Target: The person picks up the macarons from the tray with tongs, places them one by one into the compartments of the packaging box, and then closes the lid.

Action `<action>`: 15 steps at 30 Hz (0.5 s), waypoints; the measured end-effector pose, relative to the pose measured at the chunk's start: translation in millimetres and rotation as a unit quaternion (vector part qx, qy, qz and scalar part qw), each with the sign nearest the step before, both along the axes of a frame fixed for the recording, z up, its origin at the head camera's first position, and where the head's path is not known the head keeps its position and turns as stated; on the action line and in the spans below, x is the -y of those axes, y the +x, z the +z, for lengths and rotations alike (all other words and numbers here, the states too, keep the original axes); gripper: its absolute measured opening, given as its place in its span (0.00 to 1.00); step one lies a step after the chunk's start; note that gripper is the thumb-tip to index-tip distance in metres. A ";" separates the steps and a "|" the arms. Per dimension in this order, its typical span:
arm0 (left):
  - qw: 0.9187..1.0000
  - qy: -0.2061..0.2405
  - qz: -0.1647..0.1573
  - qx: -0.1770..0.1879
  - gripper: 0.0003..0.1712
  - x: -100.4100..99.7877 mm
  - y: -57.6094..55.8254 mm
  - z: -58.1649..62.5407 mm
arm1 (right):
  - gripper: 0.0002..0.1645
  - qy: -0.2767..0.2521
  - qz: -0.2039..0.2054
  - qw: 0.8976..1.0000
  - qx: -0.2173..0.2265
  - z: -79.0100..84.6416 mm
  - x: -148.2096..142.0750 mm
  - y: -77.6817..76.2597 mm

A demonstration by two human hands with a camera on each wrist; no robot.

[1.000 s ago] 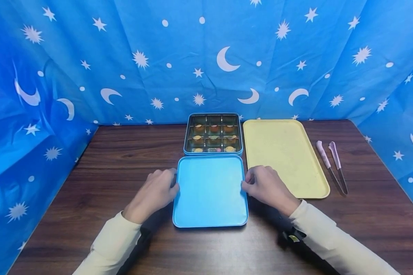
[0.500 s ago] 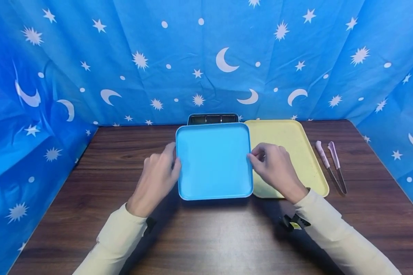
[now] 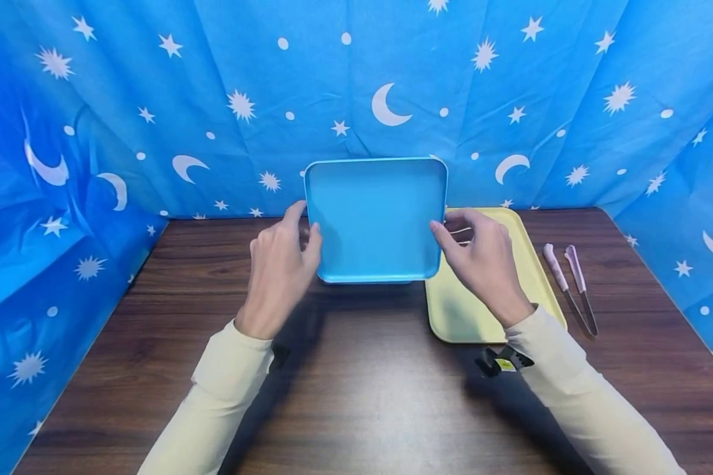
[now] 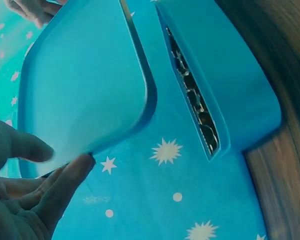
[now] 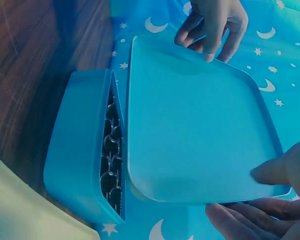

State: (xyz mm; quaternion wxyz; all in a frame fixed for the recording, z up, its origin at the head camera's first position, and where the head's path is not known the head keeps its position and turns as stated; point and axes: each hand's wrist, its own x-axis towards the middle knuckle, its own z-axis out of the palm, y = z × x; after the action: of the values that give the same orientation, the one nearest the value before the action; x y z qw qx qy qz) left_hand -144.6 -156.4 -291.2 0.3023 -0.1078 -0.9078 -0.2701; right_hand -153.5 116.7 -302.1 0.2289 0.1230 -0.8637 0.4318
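Both hands hold a square blue tin lid (image 3: 377, 221) by its opposite sides, its rimmed inner face turned toward the head camera. My left hand (image 3: 282, 270) grips the left edge, thumb on the inner face and fingers behind. On the right edge my right hand (image 3: 481, 264) pinches the lid the same way. Beneath the raised lid stands the blue tin box (image 5: 80, 145), mostly hidden in the head view. Both wrist views show a gap between lid and box, and a dark compartment insert (image 4: 192, 95) inside the box.
A pale yellow tray (image 3: 469, 316) lies right of the box, partly under my right hand. Tongs (image 3: 573, 287) with pinkish handles rest beyond its right edge. A blue curtain (image 3: 243, 152) with moons and stars hangs behind the dark wooden table (image 3: 362, 396).
Both hands have lifted the lid from the near table and moved it away, up over the tin box. The lid has tilted upright and now covers the box in the head view.
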 end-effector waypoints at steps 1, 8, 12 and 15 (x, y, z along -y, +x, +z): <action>1.000 0.010 0.001 0.008 0.24 -1.0 -1.3 1.1 | 0.18 -0.008 0.000 1.000 0.001 0.7 0.6 -1.5; 0.992 0.083 -0.014 0.100 0.43 -5.5 -7.2 2.7 | 0.29 -0.068 0.014 0.997 0.015 3.3 6.1 -10.7; 0.982 0.124 -0.059 0.134 0.51 -5.8 -10.4 2.0 | 0.35 -0.094 0.025 0.994 0.041 2.7 8.6 -16.3; 0.974 0.146 -0.095 0.145 0.54 -4.4 -14.3 1.4 | 0.39 -0.108 0.040 0.992 0.055 1.2 10.0 -21.1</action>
State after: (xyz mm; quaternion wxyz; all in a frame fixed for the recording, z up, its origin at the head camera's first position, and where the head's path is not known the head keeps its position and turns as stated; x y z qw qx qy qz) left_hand -158.8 -152.0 -289.8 0.1530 -0.1080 -0.8784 -0.4397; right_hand -174.6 106.7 -300.9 0.1758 0.1076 -0.8177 0.5375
